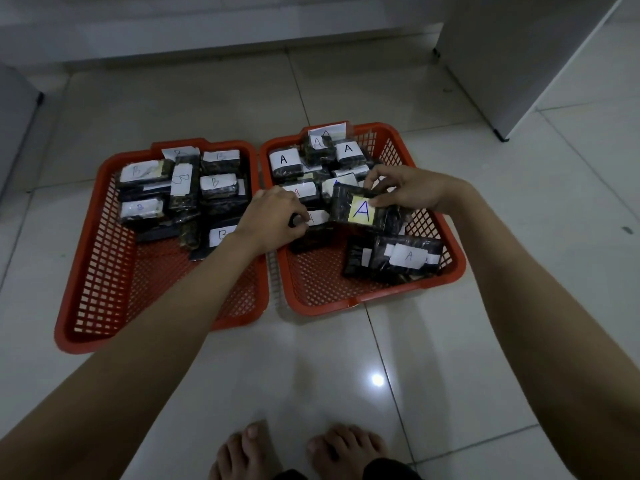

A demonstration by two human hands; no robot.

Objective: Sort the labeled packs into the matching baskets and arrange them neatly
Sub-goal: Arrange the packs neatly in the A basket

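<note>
Two red mesh baskets sit side by side on the tiled floor. The left basket (104, 306) holds several dark packs with white "B" labels (181, 180). The right basket (374, 299) holds several dark packs labelled "A" (284, 159). Over the right basket my right hand (408, 188) pinches a dark pack with a yellowish "A" label (362, 211), held slightly tilted. My left hand (273, 216) reaches across the gap between the baskets, and its curled fingers grip another "A" pack (317, 220) lying in the right basket. One more "A" pack (398, 259) lies near the right basket's front.
My bare feet (298, 452) stand on the glossy tiles in front of the baskets. A white cabinet (519, 64) stands at the back right. A grey furniture edge (17, 126) is at the far left, and a white base runs along the back.
</note>
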